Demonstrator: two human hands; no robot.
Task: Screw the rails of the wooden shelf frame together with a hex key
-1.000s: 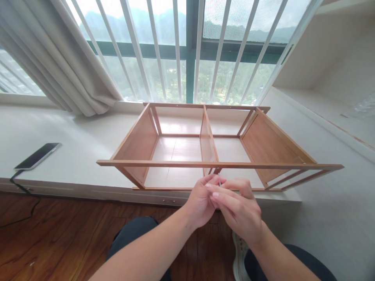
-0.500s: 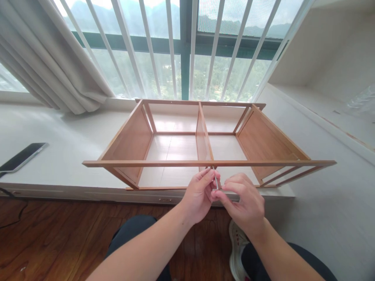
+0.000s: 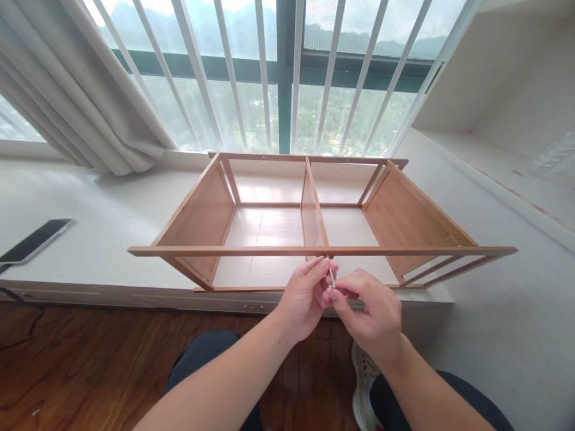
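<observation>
Barely shifted, both hands [image 3: 341,302] pinch a thin metal key [image 3: 331,276] under the frame's rail [image 3: 251,251].

- A thin metal tool [image 3: 331,276] is pinched between the left hand [image 3: 305,302] and right hand [image 3: 375,314], its tip set at the front rail [image 3: 224,251] of a wooden shelf frame [image 3: 202,215]
- A phone [image 3: 33,239] is seen on the white ledge [image 3: 90,233]

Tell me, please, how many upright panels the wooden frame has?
3: a left end panel, a middle divider straight ahead of the hands, and a right end panel. None seems hidden.
</observation>
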